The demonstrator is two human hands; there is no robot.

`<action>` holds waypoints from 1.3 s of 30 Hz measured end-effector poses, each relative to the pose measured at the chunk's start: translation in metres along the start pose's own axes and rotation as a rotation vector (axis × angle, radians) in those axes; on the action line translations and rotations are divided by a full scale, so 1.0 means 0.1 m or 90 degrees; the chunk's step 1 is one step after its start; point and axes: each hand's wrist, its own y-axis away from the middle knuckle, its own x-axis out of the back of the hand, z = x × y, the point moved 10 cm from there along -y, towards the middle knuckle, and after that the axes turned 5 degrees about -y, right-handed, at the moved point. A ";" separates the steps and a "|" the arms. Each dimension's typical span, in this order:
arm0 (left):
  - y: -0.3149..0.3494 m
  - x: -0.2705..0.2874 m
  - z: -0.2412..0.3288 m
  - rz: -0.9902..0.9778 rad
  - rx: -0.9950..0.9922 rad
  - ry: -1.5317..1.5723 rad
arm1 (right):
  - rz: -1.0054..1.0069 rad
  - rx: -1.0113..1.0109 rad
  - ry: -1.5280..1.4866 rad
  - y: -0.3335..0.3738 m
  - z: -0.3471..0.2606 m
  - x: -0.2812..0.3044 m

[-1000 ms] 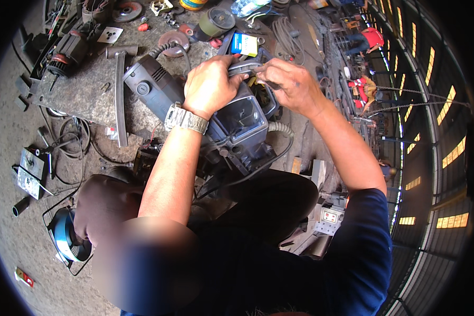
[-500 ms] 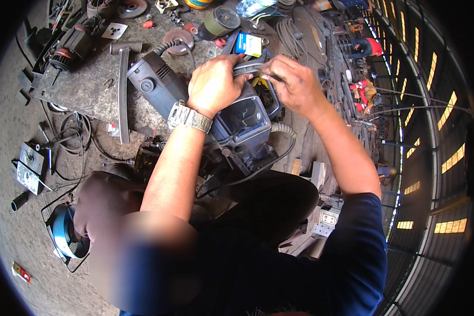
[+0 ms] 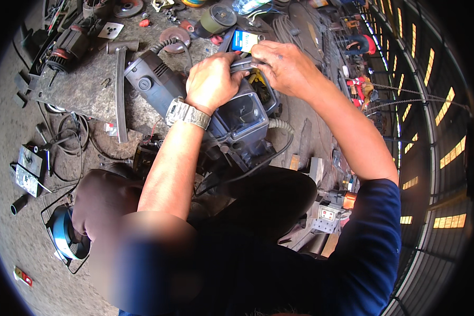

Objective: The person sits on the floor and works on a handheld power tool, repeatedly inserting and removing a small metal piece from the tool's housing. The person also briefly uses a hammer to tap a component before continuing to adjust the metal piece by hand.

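Note:
A grey power machine with a vented motor housing lies tilted before me. Its square compartment stands open, dark inside. Beside that opening is a grey cover with yellow parts showing within its rim. My left hand, a metal watch on the wrist, is closed on the cover's upper edge, thumb toward the compartment. At the same edge, from the other side, my right hand pinches with fingers together; what lies between its fingertips is hidden. A corrugated cable sleeve leaves the machine's lower right.
Behind the machine lie a blue-yellow box, a grinding disc and a green cylindrical part. A T-shaped metal bar is at left. A blue-white spool stands lower left. A person in red is farther right.
My right hand has shifted up and left along the cover's edge, its elbow swinging outward. A thin dark piece seen at its fingers earlier is now hidden. My left hand keeps its hold.

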 end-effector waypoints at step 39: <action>-0.09 0.05 0.40 0.081 -0.216 0.044 | 0.080 -0.326 -1.132 0.59 1.20 -1.33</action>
